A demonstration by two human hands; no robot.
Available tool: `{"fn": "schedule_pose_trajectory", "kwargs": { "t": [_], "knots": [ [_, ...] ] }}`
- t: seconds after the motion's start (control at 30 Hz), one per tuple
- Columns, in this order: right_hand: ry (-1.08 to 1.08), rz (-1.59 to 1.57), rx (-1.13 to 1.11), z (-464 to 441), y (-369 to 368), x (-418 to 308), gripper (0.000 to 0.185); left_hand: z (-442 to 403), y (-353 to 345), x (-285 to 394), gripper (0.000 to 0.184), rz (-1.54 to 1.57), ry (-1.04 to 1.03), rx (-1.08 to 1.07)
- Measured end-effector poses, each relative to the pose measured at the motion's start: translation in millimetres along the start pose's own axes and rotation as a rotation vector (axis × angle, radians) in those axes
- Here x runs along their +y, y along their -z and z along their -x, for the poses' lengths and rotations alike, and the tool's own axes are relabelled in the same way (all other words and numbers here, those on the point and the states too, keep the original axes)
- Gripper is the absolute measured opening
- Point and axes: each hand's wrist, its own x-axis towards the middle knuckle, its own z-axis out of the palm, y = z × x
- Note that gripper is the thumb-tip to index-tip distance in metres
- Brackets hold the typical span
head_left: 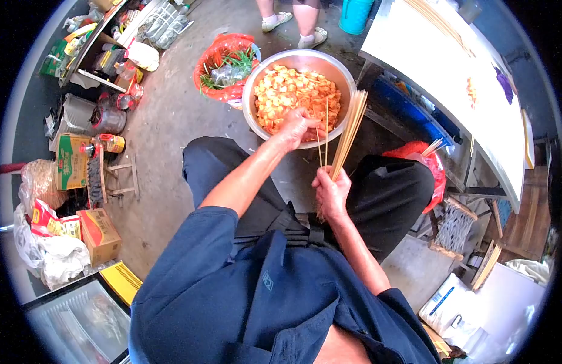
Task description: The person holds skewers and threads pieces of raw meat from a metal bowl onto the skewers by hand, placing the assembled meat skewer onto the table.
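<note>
My right hand (332, 191) is closed around the lower part of a bundle of bamboo skewers (350, 136), points up. Two thin skewers (327, 130) stand apart from the bundle on its left. My left hand (296, 128) is over the near rim of a large metal bowl (254, 121), its fingers drawn together at the tip of the nearer separate skewer. What those fingers pinch is too small to make out. Orange-red seasoned chunks (293, 91), perhaps meat, fill the bowl.
Left of the bowl stands a bin with a red bag (211, 60), holding greens and a plastic bottle. A white table (438, 67) with more skewers is at the right, a red bag (435, 176) below it. Another person's legs (306, 21) stand beyond the bowl. Cartons (99, 236) line the left.
</note>
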Motion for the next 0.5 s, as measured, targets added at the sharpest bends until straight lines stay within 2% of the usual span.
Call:
{"fn": "schedule_pose_trajectory", "kwargs": {
  "t": [0.07, 0.1, 0.37, 0.43, 0.5],
  "knots": [
    [0.0, 0.008, 0.01, -10.8, -2.8, -6.1, 0.008, -2.9, -2.7, 2.4, 0.022, 0.022, 0.0, -0.024],
    [0.003, 0.033, 0.003, -11.0, -0.8, -5.3, 0.008, -4.8, -0.6, 1.5, 0.022, 0.005, -0.075, -0.055],
    [0.087, -0.018, 0.046, -32.3, -13.3, -20.7, 0.007, 13.2, -19.8, -1.9, 0.023, -0.054, 0.018, -0.207],
    [0.098, -0.034, 0.042, -36.6, -11.8, -21.5, 0.007, 10.0, -18.6, -5.9, 0.021, -0.087, -0.052, -0.203],
    [0.101, -0.011, 0.052, -39.5, -8.0, -20.3, 0.008, 2.0, -9.3, -1.6, 0.016, -0.108, 0.054, -0.324]
  ]
}}
